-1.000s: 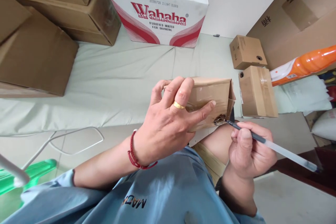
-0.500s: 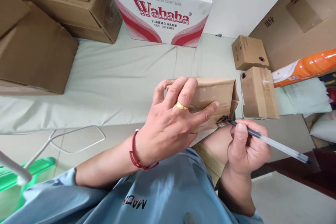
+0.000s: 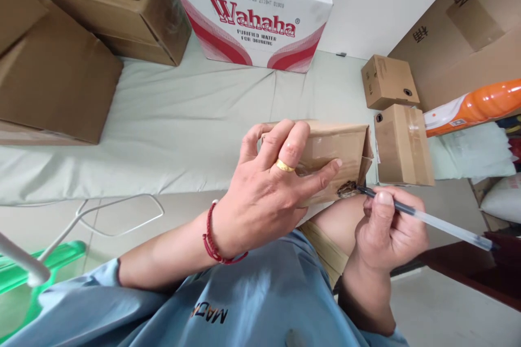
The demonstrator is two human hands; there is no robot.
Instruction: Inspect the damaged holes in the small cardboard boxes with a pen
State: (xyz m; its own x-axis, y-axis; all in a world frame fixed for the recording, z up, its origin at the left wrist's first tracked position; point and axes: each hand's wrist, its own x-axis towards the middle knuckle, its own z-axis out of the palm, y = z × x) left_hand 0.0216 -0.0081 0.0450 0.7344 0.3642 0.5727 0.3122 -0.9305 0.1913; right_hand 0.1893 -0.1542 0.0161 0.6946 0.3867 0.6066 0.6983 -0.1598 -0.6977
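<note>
A brown cardboard box (image 3: 321, 143) lies across my lap, tilted at the edge of the covered surface. My left hand (image 3: 274, 190) grips it from above, fingers curled over its far edge and index finger stretched along its face. A gold ring and a red cord bracelet are on this hand. Between the thumb and fingers of my right hand (image 3: 393, 227) is a clear pen (image 3: 443, 229) with a dark grip. Its tip meets a dark scribbled patch (image 3: 347, 189) near the box's right end, at what may be a hole; I cannot tell.
Two small cardboard boxes (image 3: 407, 146) stand to the right, beside an orange-and-white bottle-like object (image 3: 480, 105). A white and red Wahaha carton (image 3: 260, 21) is at the back. Larger cardboard boxes (image 3: 52, 76) fill the left. A green plastic stool (image 3: 61, 260) is at lower left.
My right hand and the pen have shifted slightly to the right, the tip staying at the dark patch. My left hand keeps its hold on the box.
</note>
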